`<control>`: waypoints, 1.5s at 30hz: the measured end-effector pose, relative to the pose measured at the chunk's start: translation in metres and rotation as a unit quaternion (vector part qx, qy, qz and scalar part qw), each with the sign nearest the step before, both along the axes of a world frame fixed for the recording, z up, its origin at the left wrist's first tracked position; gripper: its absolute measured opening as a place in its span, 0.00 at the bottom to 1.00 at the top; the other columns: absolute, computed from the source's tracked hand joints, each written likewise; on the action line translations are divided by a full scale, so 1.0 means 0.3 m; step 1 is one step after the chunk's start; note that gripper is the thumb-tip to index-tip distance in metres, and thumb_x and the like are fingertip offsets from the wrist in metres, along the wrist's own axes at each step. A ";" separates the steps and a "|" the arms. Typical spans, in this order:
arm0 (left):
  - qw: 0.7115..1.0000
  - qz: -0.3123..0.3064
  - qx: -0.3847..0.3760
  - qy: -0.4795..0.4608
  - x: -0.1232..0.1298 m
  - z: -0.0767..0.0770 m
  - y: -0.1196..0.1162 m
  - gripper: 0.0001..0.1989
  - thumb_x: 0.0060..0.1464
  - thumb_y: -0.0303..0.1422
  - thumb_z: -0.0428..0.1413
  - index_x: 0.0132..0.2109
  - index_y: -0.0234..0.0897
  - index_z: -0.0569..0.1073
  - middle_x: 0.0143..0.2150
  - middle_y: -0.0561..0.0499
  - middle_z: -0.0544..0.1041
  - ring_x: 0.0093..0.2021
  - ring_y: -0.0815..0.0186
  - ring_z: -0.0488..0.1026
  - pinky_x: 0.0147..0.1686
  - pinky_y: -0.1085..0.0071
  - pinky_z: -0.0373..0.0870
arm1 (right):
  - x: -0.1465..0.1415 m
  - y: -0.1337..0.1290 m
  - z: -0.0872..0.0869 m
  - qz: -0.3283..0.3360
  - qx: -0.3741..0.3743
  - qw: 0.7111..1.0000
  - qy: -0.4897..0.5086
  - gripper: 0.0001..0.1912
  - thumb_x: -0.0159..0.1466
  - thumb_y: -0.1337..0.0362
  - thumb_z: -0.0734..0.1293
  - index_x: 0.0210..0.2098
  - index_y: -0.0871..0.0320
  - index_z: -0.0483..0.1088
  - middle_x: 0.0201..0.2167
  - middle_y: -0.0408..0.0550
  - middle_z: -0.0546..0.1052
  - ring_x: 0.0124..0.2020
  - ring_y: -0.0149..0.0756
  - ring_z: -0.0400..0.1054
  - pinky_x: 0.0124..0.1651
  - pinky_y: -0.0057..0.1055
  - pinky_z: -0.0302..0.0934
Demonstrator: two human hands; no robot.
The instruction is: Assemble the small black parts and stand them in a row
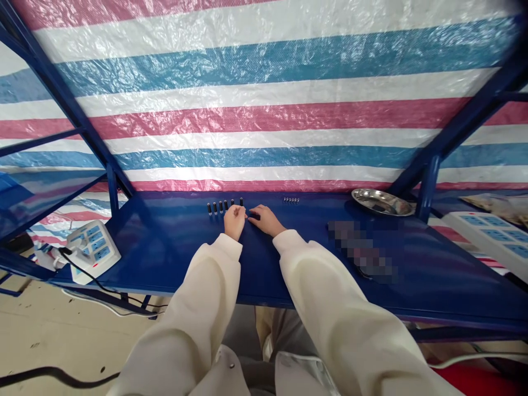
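My left hand (234, 221) is over the blue table with its fingers curled together beside a row of small black cylinders (215, 208). What its fingertips hold, if anything, is too small to make out. The cylinders stand upright with pale lower ends, and my left hand partly hides those at the right of the row. Close by on the right, my right hand (267, 220) rests low over the table, thumb and forefinger apart and pointing toward the left hand. Nothing shows between them. Farther right lies a short row of tiny shiny metal pieces (291, 200).
A round metal dish (383, 202) sits at the back right of the blue table (165, 258). A pixelated dark object (361, 250) lies nearer. White power strips (94, 250) flank both sides, the left one with cables. Blue frame posts and a striped sheet (268, 118) stand behind.
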State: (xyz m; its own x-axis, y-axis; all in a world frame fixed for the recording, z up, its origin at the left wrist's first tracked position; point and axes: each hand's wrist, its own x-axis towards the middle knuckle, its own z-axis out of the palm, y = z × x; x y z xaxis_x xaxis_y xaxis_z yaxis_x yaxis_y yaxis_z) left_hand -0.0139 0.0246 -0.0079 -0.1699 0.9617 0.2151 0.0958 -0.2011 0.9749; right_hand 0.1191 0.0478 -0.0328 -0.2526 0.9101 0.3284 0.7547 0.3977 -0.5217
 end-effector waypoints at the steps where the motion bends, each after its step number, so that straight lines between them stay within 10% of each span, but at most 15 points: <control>1: 0.998 -0.025 0.023 0.051 0.006 -0.008 -0.005 0.07 0.49 0.31 0.53 0.25 0.37 0.68 0.19 0.55 0.70 0.21 0.72 0.65 0.26 0.74 0.62 | 0.016 -0.017 -0.006 0.001 0.007 1.000 -0.021 0.14 0.57 0.65 0.67 0.43 0.60 0.73 0.44 0.56 0.74 0.44 0.42 0.67 0.49 0.39 0.60; 7: 0.955 -0.143 0.088 0.243 0.013 -0.039 -0.018 0.08 0.48 0.29 0.53 0.23 0.38 0.70 0.19 0.55 0.70 0.21 0.71 0.64 0.25 0.74 0.60 | 0.071 -0.075 -0.026 -0.003 -0.029 0.999 -0.041 0.17 0.60 0.65 0.64 0.49 0.59 0.72 0.54 0.57 0.69 0.57 0.45 0.62 0.58 0.41 0.55; 45: 0.937 -0.150 0.044 0.312 0.002 -0.025 -0.006 0.10 0.53 0.31 0.50 0.27 0.35 0.71 0.22 0.53 0.73 0.25 0.70 0.69 0.30 0.74 0.65 | 0.079 -0.074 -0.034 0.003 -0.041 0.999 -0.025 0.20 0.60 0.63 0.64 0.51 0.60 0.70 0.56 0.56 0.68 0.59 0.44 0.59 0.62 0.42 0.52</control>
State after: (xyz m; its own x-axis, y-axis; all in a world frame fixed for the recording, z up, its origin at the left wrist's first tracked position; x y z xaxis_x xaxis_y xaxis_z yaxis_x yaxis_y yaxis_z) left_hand -0.0133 0.0228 -0.0156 0.2912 0.9198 0.2629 0.5681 -0.3873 0.7261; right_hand 0.1428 0.0257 -0.0431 -0.2726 0.9317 0.2401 0.7780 0.3603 -0.5147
